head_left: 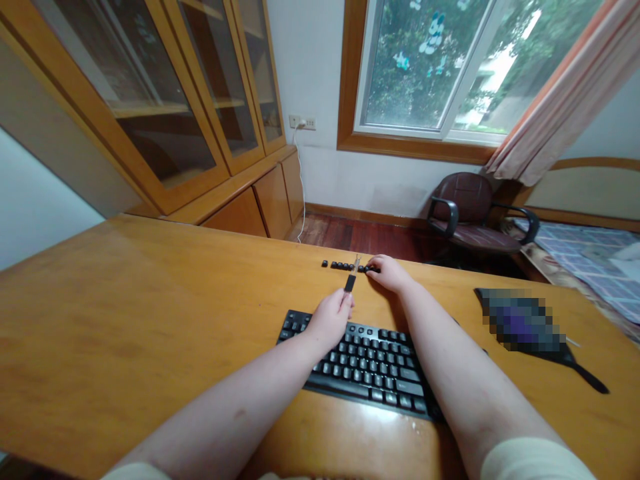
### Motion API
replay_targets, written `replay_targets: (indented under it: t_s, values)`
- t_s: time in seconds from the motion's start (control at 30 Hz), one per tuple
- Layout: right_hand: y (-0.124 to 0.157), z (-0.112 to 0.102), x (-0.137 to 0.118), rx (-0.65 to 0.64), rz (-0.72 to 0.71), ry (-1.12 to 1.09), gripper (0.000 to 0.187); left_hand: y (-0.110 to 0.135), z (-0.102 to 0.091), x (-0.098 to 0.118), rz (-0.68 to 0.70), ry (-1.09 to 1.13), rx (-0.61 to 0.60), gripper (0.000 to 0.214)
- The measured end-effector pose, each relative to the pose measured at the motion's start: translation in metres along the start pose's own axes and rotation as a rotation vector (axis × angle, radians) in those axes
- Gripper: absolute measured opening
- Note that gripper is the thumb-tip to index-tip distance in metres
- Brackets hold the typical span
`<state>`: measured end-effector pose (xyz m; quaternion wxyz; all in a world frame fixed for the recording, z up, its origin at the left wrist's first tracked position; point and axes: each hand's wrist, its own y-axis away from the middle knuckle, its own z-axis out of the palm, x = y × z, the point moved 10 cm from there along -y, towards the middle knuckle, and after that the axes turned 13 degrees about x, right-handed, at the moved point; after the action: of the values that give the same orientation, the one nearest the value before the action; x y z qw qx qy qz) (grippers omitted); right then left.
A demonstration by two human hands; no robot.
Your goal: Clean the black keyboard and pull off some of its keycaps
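Observation:
My left hand (334, 319) is closed around the dark handle of a keycap puller (351, 284), whose thin wire end points away from me toward a row of loose black keycaps (342, 266). At the right end of that row, my right hand (388, 272) has its bent fingers closed on a keycap, partly hidden by the fingers. A black keyboard (370, 363) lies beneath my forearms. Along its top edge, several small square spots look like key positions without caps. My left hand and wrist cover its upper left part.
All this rests on a wooden desk (150, 320). A dark pouch-like item (525, 323), partly pixelated, lies at the right with a strap. Beyond the desk are a glass-door cabinet (200, 100), a chair (470, 207), a bed (590, 253) and a window (425, 67).

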<state>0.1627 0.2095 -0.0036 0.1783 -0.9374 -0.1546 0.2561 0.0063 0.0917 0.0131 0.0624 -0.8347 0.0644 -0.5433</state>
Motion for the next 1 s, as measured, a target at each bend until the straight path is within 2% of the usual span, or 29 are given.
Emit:
replay_targets:
  t_s: [0.2,0.53,1.0]
  values:
    - [0.000,-0.006,0.003,0.011,0.048,-0.019,0.021,0.000,-0.001,0.001,0.003,-0.010,-0.001,0.028]
    - [0.002,-0.013,0.010,0.008,0.044,-0.033,0.008,0.000,-0.001,0.003,0.002,-0.018,-0.003,0.027]
    - [0.001,-0.011,0.013,0.003,0.055,-0.022,0.010,0.000,-0.002,0.002,-0.005,-0.006,-0.003,0.028]
